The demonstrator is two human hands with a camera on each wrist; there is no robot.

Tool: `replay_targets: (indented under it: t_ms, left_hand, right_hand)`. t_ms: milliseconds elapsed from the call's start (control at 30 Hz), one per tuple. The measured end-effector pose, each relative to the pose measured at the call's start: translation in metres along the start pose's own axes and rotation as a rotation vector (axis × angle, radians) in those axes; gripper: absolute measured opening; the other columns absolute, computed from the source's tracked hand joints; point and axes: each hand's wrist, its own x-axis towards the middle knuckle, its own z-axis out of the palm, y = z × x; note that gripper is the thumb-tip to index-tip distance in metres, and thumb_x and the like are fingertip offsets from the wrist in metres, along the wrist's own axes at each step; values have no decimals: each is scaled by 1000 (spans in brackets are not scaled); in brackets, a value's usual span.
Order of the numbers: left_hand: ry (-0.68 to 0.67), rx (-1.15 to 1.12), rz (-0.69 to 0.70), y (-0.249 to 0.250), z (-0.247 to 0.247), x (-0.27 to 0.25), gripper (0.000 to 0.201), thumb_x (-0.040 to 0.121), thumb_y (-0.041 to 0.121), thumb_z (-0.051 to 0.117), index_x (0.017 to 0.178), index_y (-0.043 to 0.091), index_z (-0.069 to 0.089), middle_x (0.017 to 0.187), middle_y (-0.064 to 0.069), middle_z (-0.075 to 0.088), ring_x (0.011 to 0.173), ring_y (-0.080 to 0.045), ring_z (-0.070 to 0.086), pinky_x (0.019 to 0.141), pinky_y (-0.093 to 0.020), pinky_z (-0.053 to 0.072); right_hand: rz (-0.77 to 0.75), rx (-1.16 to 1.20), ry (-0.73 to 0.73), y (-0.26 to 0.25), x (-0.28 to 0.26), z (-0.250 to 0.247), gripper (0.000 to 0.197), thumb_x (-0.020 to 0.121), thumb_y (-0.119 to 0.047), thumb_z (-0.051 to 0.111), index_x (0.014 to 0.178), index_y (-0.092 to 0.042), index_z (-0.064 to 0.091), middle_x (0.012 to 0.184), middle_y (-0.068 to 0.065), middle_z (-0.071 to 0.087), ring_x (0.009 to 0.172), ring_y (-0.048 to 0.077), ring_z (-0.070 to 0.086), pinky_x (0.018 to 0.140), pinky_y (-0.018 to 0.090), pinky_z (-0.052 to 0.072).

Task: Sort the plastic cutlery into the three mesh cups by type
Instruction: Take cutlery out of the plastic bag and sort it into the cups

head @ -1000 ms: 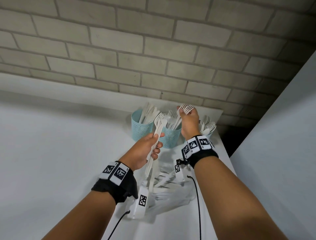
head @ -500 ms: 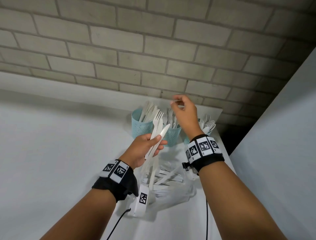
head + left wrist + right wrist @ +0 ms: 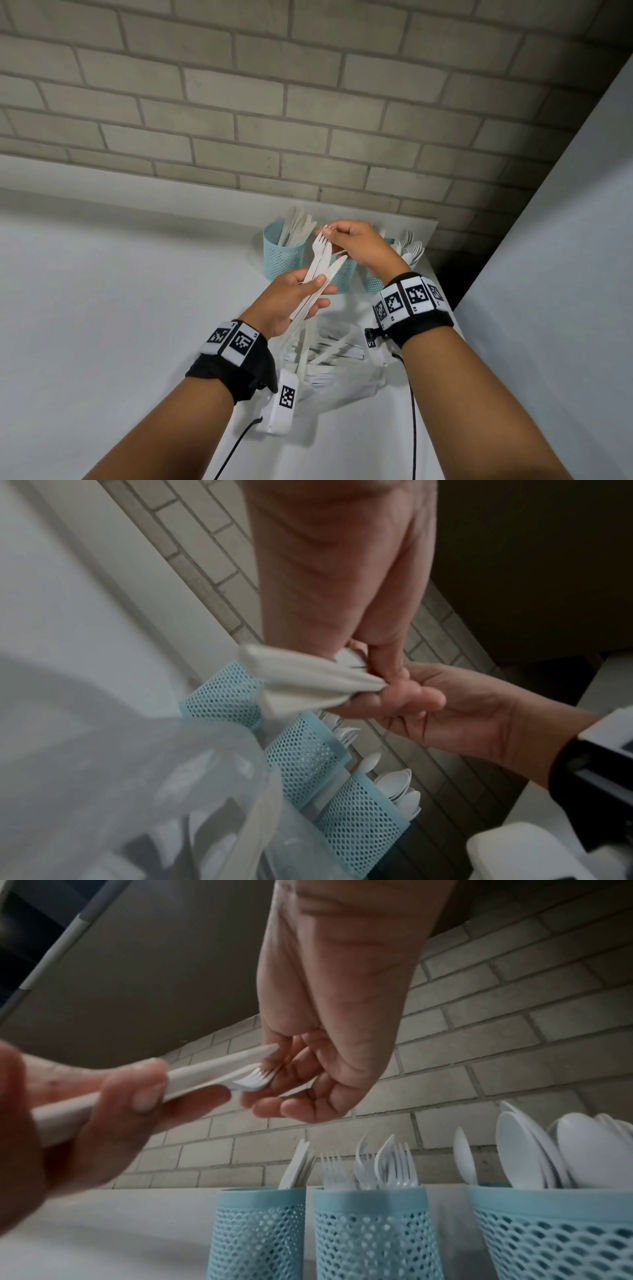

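My left hand (image 3: 317, 291) grips a bundle of white cutlery (image 3: 320, 270), a fork and knives, by the handles, tips pointing up and away. My right hand (image 3: 330, 236) pinches the head of the fork (image 3: 255, 1080) at the top of that bundle; a knife tip (image 3: 255, 1053) sticks out just above it. Three light-blue mesh cups stand in a row by the wall: the left cup (image 3: 257, 1231) holds knives, the middle cup (image 3: 369, 1231) forks, the right cup (image 3: 555, 1231) spoons. Both hands hover in front of and above the cups.
A clear plastic tub (image 3: 137, 777) with several more loose white pieces (image 3: 329, 356) sits on the white counter (image 3: 102, 308) below my hands. A brick wall (image 3: 308, 120) rises right behind the cups. A white panel (image 3: 565, 274) closes off the right side.
My right hand left the forks it held in the middle cup, lifted away empty, then came back left to the fork head in my left hand's bundle. The left hand rose slightly.
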Motion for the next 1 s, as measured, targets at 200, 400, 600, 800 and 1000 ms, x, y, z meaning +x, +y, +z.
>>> replay_targets:
  t_ms: [200,400,600,800,1000]
  left_hand:
    - [-12,97,28,0,-1,-2,11,96,20,50,104,24,57,87,-1,70,54,-3,55,54,-16,44]
    - [50,130,51,1,-5,3,22,97,20,47,114,11,58,86,1,69,58,-6,49,51,-16,42]
    - [66,86,28,-1,-6,7,25,99,21,43,110,8,62,82,1,66,60,-7,46,51,-16,41]
    - [62,-49,-3,-2,-8,10,29,96,4,34,102,6,62,83,-6,66,61,-9,45,52,-17,39]
    - [124,-88,55,-2,-19,11,26,97,2,36,114,1,56,92,-7,67,68,-10,50,61,-20,44]
  right_hand:
    - [36,77,205,-7,2,-13,23,96,-17,51,111,-5,65,83,-4,67,65,7,60,53,13,45]
    - [-109,342,696,-22,14,-42,12,95,-20,53,101,-18,63,81,-7,64,62,4,58,50,14,43]
    - [-179,428,879,-19,20,-57,11,94,-17,55,100,-18,65,90,3,65,65,10,60,47,15,43]
    - [-116,267,890,0,27,-45,22,88,-9,58,102,-22,69,96,0,69,87,17,64,88,41,54]
    - [-119,98,853,10,30,-22,26,92,-13,57,115,-13,68,109,5,70,95,16,65,86,14,49]
